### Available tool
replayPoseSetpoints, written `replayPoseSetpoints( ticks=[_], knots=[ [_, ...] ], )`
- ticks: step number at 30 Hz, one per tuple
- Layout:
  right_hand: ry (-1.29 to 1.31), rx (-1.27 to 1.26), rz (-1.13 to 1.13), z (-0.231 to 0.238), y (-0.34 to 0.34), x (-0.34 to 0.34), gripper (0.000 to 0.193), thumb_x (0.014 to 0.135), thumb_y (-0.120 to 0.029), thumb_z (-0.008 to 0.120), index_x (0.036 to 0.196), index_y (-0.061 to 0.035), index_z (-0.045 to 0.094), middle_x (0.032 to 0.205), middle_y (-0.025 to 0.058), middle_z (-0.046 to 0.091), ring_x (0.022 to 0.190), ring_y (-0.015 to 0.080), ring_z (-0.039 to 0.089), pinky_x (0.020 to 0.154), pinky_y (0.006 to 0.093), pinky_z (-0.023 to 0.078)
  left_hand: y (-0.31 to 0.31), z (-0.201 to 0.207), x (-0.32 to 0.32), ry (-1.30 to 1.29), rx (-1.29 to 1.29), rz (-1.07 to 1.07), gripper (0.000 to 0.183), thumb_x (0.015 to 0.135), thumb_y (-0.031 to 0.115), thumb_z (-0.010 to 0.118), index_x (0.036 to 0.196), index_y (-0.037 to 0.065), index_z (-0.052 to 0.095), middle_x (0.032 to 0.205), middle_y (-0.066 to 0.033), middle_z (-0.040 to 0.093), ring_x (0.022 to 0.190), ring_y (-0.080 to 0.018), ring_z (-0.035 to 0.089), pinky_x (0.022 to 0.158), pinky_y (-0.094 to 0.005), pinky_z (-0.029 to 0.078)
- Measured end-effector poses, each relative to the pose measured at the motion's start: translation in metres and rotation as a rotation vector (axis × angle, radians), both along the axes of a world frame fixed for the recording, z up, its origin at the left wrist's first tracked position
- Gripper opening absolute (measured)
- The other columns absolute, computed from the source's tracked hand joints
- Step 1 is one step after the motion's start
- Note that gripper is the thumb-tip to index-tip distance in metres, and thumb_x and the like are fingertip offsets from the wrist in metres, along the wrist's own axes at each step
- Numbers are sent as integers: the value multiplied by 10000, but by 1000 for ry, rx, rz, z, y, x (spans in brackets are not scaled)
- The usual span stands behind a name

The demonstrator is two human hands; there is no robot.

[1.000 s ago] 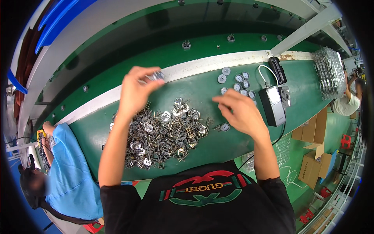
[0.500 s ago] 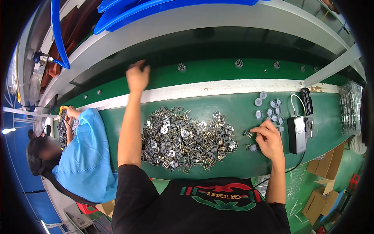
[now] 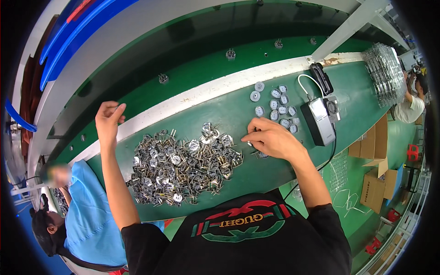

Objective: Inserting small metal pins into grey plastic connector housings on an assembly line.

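A big heap of small plug parts, grey and white with brass-coloured pins, lies on the green table between my forearms. My left hand is raised over the white rail at the far left. Its fingers are half curled and apart from the thumb, and nothing shows between them. To the right of the heap, my right hand has thumb and fingers pinched together on a small plug part, mostly covered by the fingertips. Another part lies partly hidden under this hand. Several grey plug housings sit beyond it.
Beyond the white rail runs a green belt carrying several spaced plug parts. A black and grey device with a cable stands at right, near stacked clear trays. A co-worker in blue sits at left. Cardboard boxes stand on the floor.
The whole view has turned and shifted. My left hand has drawn back from over the belt toward the rail. My right hand has come closer to the heap, still pinching.
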State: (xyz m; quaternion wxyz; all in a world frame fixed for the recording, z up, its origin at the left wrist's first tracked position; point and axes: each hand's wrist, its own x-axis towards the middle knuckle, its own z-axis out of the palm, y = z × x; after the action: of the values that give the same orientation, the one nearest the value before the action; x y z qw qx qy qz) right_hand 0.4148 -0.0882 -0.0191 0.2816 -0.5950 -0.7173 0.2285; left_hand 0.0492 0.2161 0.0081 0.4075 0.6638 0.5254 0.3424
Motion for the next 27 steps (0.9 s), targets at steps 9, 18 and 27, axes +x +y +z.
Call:
replayPoseSetpoints(
  ticks=[9,18,27],
  knots=[
    [443,78,-294,46,9,-31,161,822,38,765,973,-10,734,908,50,661,699,113,600,588,252,472,-136,42,87,-519,-430,-410,541,829,-146,707,1351,-42,608,1111,-92,664,981,-173,683,918,-316,589],
    [158,588,-207,78,29,-70,230,729,6,783,917,-35,658,854,48,595,693,201,624,513,324,501,-192,44,113,-357,-192,-539,442,739,-83,849,1158,-37,714,949,-86,661,832,-157,738,747,-231,626],
    [34,578,-219,65,26,-77,249,777,-37,743,1016,-30,673,863,49,571,693,199,606,512,327,501,-199,42,124,-458,-309,-519,387,801,-119,779,1172,-59,687,1007,-116,695,891,-162,738,766,-237,616]
  ],
)
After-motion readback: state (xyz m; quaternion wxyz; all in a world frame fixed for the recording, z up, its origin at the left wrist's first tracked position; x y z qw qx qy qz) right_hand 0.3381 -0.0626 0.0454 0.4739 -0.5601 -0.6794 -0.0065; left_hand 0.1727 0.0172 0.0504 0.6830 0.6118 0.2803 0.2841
